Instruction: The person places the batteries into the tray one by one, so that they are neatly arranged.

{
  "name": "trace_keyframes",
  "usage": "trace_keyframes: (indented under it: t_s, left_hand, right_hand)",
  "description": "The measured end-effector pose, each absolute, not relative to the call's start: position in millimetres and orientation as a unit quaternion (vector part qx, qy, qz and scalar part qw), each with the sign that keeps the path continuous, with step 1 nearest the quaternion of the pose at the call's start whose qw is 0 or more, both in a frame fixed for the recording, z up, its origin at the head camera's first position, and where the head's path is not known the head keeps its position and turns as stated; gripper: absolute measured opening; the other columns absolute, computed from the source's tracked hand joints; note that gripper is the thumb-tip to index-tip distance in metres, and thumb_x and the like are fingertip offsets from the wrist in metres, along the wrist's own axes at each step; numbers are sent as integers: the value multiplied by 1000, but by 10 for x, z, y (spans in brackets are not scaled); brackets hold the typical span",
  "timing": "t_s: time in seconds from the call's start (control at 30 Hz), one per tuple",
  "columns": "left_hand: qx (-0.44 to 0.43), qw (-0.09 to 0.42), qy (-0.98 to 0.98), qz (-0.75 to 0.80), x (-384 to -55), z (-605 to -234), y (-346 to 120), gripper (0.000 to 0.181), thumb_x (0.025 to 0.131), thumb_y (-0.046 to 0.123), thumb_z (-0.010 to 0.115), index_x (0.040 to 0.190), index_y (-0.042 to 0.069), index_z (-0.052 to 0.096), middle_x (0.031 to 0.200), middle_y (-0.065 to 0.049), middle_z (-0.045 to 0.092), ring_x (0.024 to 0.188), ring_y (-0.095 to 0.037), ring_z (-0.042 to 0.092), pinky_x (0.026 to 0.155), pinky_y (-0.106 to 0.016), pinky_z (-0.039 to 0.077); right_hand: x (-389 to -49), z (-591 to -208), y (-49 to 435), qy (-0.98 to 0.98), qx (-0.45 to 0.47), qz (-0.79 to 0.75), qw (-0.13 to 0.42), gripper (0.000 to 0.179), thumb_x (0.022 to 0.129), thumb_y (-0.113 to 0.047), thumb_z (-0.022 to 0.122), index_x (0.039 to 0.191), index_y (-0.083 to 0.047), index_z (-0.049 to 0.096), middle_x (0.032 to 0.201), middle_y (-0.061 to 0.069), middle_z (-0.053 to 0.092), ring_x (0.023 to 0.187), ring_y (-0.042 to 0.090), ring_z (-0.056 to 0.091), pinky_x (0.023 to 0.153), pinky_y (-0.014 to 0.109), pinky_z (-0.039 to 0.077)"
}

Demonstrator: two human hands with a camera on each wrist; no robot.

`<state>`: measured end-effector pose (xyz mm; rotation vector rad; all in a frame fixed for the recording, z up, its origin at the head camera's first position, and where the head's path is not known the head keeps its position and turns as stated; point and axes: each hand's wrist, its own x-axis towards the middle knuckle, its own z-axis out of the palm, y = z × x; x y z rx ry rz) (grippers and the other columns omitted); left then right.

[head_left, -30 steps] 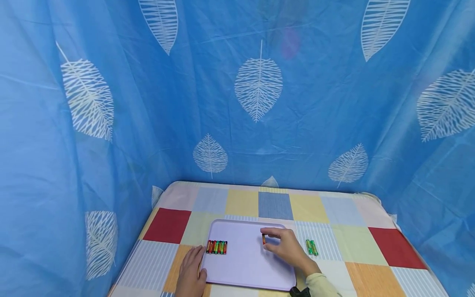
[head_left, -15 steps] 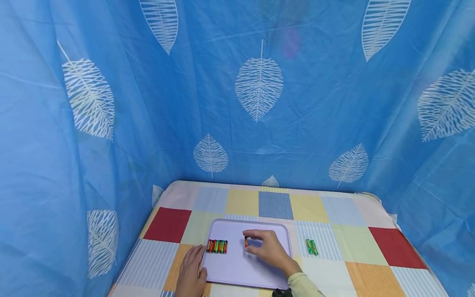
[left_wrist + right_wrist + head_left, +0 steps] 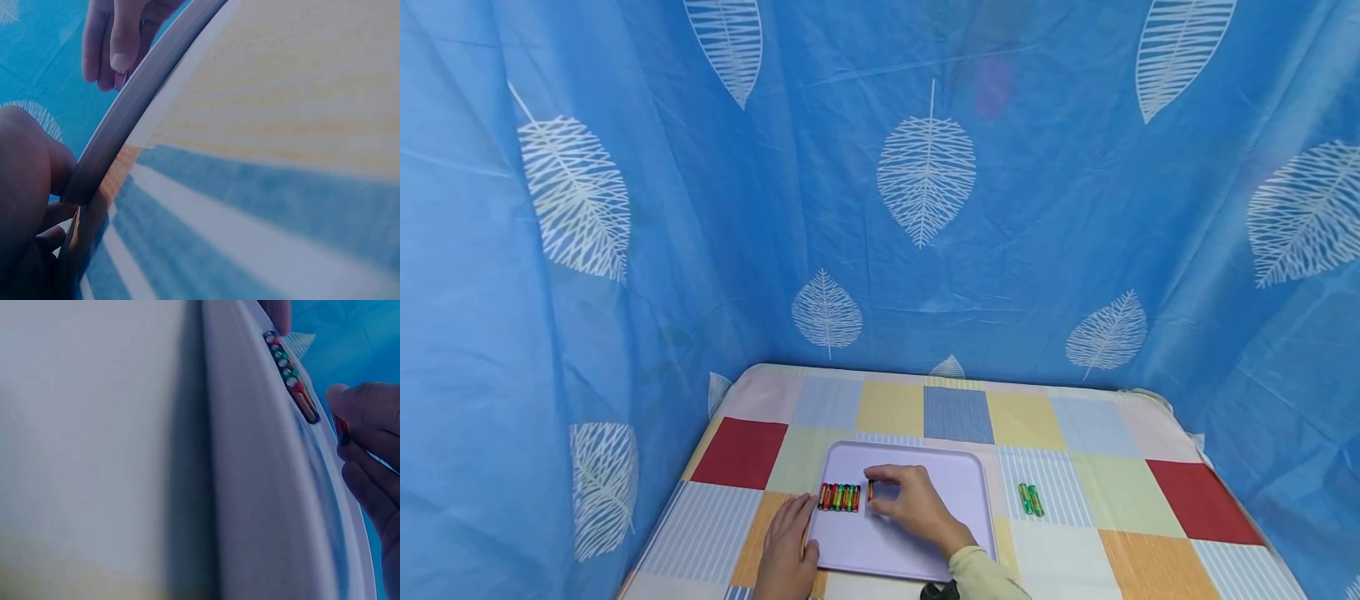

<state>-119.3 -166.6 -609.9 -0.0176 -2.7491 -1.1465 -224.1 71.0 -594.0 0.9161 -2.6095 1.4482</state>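
My right hand [image 3: 917, 504] pinches a small dark red-and-black battery [image 3: 871, 490] between thumb and fingers, upright in the head view. Just left of it, a row of several red and green batteries [image 3: 838, 497] lies side by side on the lilac tray [image 3: 865, 546]. The right wrist view shows the held battery [image 3: 342, 430] apart from the end of that row [image 3: 294, 381]. My left hand [image 3: 788, 542] rests at the tray's left edge with its fingers extended; in the left wrist view a finger touches the rim [image 3: 125, 119].
Two green batteries [image 3: 1031, 499] lie side by side on the patchwork tablecloth [image 3: 1060, 567], right of the tray. A blue curtain with white leaves [image 3: 1000, 275] hangs behind and at both sides of the table.
My right hand has carried the battery leftward across the tray, from its right part to close beside the row. The left hand and the row stay in place.
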Motion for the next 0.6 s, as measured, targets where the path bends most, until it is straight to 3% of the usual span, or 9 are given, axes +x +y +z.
trace_keyframes:
  t_s: [0.23,0.6]
  left_hand:
    - [-4,78,-921,-383,-1191,-6110,-1663,64,90,-2,69,153,0,59,160,-23,55,155,-51,38,127,-74,29]
    - [-13,91,-920,-381,-1176,-6092,-1655,63,90,-2,69,152,-1,60,158,-23,56,153,-51,41,127,-73,30]
  right_hand:
    - [-2174,-5965,564,-862,324,387,53,42,82,-6,92,123,-3,82,117,6,84,112,19,79,101,36,65]
    - [-2162,-5970,492,-876,318,357,61,45,80,-9,93,124,-7,82,118,4,84,111,18,79,100,35,66]
